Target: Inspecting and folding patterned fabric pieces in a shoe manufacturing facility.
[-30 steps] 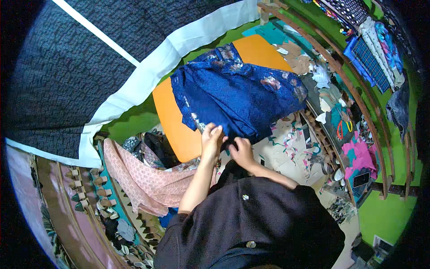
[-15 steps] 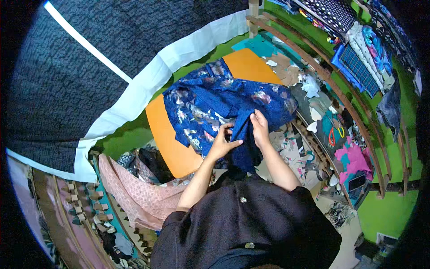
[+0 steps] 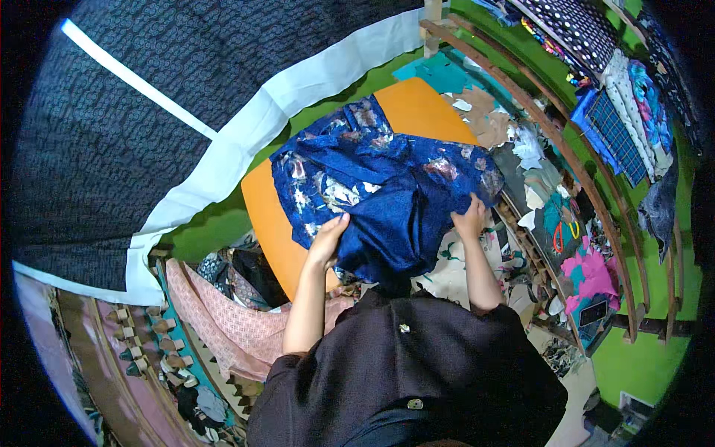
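Observation:
A dark blue floral garment (image 3: 387, 179) lies spread over an orange board or tabletop (image 3: 428, 108), with its near part hanging toward my body. On the near left side, my left hand (image 3: 328, 240) grips its edge, thumb on top and fingers hidden beneath the cloth. My right hand (image 3: 471, 219) holds the edge on the right side, fingers closed on the fabric. Between both hands the plain blue cloth is pulled wide and sags in folds.
Pink patterned cloth (image 3: 223, 320) lies at the left. Scissors with red and yellow handles (image 3: 564, 232), fabric scraps (image 3: 588, 277) and a phone (image 3: 593, 313) sit at the right. Wooden rails (image 3: 555, 134) curve beside folded fabrics (image 3: 618, 127). A dark patterned sheet with a white border (image 3: 246, 130) hangs at upper left.
My hands have moved apart, the left one leftward and the right one rightward. The bunched blue cloth between them has opened out wide.

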### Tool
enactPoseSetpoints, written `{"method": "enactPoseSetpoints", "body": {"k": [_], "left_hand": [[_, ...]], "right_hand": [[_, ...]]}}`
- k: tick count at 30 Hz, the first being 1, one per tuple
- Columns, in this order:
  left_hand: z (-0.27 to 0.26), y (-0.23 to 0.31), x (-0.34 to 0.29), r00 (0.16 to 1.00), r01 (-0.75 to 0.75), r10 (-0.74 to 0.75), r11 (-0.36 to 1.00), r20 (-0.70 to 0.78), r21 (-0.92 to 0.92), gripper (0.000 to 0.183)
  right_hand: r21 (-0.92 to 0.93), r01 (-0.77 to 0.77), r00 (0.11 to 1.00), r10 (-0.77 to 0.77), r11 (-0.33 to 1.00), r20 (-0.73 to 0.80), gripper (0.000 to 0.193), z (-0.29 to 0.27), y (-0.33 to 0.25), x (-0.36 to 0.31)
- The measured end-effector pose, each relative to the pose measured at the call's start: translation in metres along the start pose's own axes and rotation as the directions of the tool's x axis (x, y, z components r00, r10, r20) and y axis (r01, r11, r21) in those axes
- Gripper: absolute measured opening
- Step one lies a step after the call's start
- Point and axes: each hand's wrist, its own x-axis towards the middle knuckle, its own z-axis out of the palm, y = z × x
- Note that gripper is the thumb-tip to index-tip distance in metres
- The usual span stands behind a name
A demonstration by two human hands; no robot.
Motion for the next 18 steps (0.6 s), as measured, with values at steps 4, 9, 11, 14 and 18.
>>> {"method": "enactPoseSetpoints", "body": {"k": [4, 9, 11, 14, 18], "left_hand": [[0.037, 0.014, -0.007, 0.993, -0.1, 0.101, 0.995, 0.064, -0.008, 0.023], [0.045, 0.009, 0.002, 0.951, -0.099, 0.142, 0.981, 0.274, -0.165, 0.027], [0.059, 0.009, -0.005, 0.94, -0.189, 0.237, 0.961, 0.246, -0.204, 0.026], [0.066, -0.012, -0.004, 0.945, -0.145, 0.228, 0.935, 0.233, -0.323, 0.023], [0.069, -0.034, -0.014, 0.927, -0.03, 0.216, 0.86, 0.308, -0.51, 0.019]], "right_hand": [[0.133, 0.039, 0.992, -0.054, 0.99, 0.113, 0.032, 0.009, 0.041, 0.004], [-0.203, 0.08, 0.941, -0.007, 0.976, 0.339, 0.025, -0.052, 0.003, 0.002], [-0.176, 0.136, 0.933, -0.066, 0.975, 0.354, 0.025, -0.077, -0.012, -0.006], [0.324, -0.017, 0.932, -0.103, 0.946, 0.347, 0.028, -0.096, -0.026, -0.028], [0.715, 0.002, 0.911, -0.295, 0.699, 0.287, 0.05, -0.15, -0.108, -0.107]]}}
